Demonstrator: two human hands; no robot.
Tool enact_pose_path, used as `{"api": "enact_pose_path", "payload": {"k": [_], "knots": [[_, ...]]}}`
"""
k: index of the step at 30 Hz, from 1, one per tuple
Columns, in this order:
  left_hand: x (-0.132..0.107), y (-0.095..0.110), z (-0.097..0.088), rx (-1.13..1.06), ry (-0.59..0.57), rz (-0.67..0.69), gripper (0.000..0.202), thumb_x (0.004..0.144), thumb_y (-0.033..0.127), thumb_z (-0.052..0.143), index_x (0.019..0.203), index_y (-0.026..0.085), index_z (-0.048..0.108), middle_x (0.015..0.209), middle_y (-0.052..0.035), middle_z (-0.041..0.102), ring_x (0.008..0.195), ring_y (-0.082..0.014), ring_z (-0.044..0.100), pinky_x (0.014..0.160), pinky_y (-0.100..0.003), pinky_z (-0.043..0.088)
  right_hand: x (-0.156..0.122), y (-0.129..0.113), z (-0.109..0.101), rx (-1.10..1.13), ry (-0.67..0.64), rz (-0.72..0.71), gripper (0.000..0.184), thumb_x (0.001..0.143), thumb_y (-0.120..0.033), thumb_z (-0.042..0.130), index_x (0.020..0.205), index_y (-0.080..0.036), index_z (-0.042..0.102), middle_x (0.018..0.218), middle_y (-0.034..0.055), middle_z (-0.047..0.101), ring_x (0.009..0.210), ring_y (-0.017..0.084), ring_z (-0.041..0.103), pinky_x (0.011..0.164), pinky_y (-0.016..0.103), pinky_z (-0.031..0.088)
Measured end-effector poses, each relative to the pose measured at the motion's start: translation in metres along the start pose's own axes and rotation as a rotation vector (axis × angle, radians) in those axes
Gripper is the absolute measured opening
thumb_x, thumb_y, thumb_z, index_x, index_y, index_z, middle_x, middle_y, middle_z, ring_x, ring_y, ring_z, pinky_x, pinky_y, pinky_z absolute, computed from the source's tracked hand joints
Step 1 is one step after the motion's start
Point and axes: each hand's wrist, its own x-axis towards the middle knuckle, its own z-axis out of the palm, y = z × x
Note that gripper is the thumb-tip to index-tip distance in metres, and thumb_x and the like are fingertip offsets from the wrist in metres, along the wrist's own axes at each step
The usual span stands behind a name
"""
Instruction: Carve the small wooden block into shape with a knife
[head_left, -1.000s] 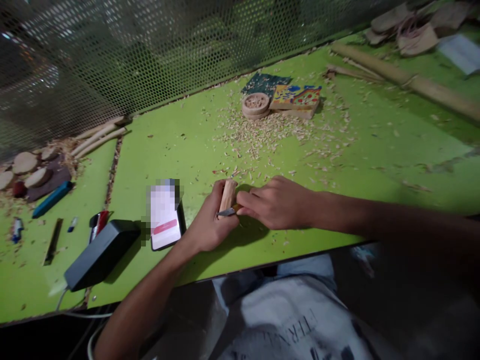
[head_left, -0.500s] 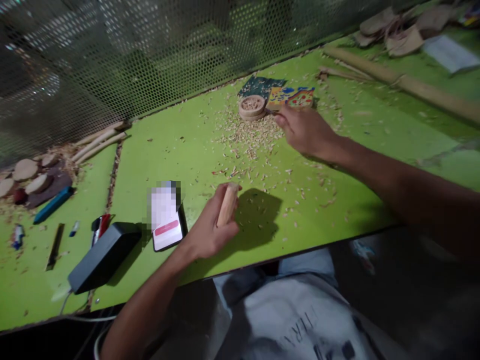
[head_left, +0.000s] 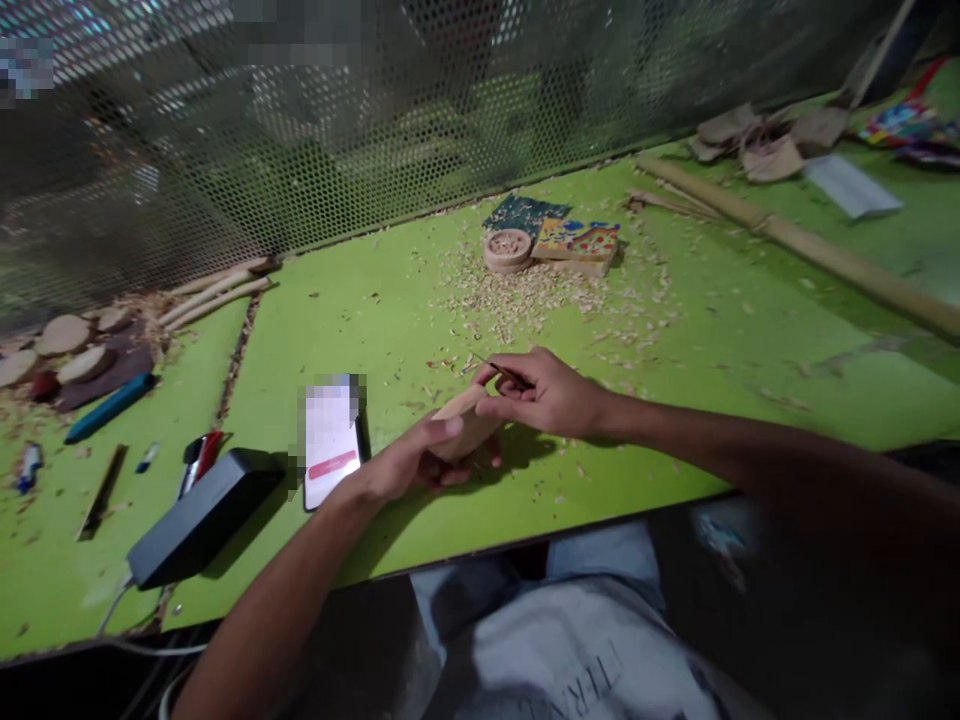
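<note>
One pale, flat-faced wooden block (head_left: 469,432), clasped in my left grip (head_left: 411,455), above the green bench (head_left: 352,320). My right grip (head_left: 556,395) is closed around one slim knife (head_left: 513,376). Beyond: one round, rimmed wooden disc (head_left: 508,265), curled shavings (head_left: 517,300).

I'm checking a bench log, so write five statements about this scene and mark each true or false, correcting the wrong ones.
1. The left hand holds a piece of wood. True.
2. The right hand holds nothing. False: the right hand holds a slim tool.
3. The phone lies to the right of both hands. False: the phone lies to their left.
4. The round wooden dish sits beside the painted block. True.
5. The bamboo pole stands upright. False: the bamboo pole lies on the green table.
</note>
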Motion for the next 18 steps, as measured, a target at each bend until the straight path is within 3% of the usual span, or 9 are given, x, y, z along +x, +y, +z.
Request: {"api": "enact_pose_path", "payload": {"k": [3,5,12,18], "knots": [[0.005,-0.001,0.002,-0.039,0.119,0.005,0.075,0.083,0.079,0.053,0.125,0.018,0.067,0.099,-0.0111,0.075,0.046,-0.0073,0.046,0.038,-0.022,0.019,0.0,0.006,0.0,0.033,0.054,0.021,0.035,0.091,-0.047,0.076,0.103,-0.015,0.069,0.057,-0.0139,0.035,0.05,0.006,0.034,0.052,0.022,0.026],[0.01,-0.001,0.002,-0.056,0.17,0.038,0.075,0.086,0.078,0.05,0.128,0.017,0.065,0.099,-0.0112,0.076,0.043,-0.0085,0.049,0.035,-0.021,0.018,-0.001,0.009,0.001,0.05,0.09,0.055,0.034,0.089,-0.045,0.078,0.1,-0.015,0.069,0.057,-0.0134,0.038,0.051,0.006,0.035,0.051,0.022,0.027],[0.016,-0.001,-0.005,-0.187,0.081,0.204,0.088,0.093,0.077,0.046,0.155,0.015,0.04,0.102,-0.0157,0.079,0.052,-0.0199,0.069,0.03,-0.022,0.038,0.0,0.02,-0.001,0.105,0.198,0.167,0.038,0.085,-0.052,0.08,0.095,-0.017,0.066,0.063,-0.0097,0.045,0.055,0.008,0.039,0.052,0.023,0.03],[0.022,-0.005,-0.014,-0.242,0.048,0.242,0.08,0.102,0.066,0.041,0.162,0.014,0.03,0.09,-0.0134,0.079,0.052,-0.0207,0.071,0.033,-0.022,0.047,0.004,0.026,-0.006,0.058,0.189,0.193,0.042,0.085,-0.056,0.079,0.095,-0.017,0.066,0.06,-0.0099,0.041,0.055,0.008,0.036,0.053,0.025,0.027]]}}
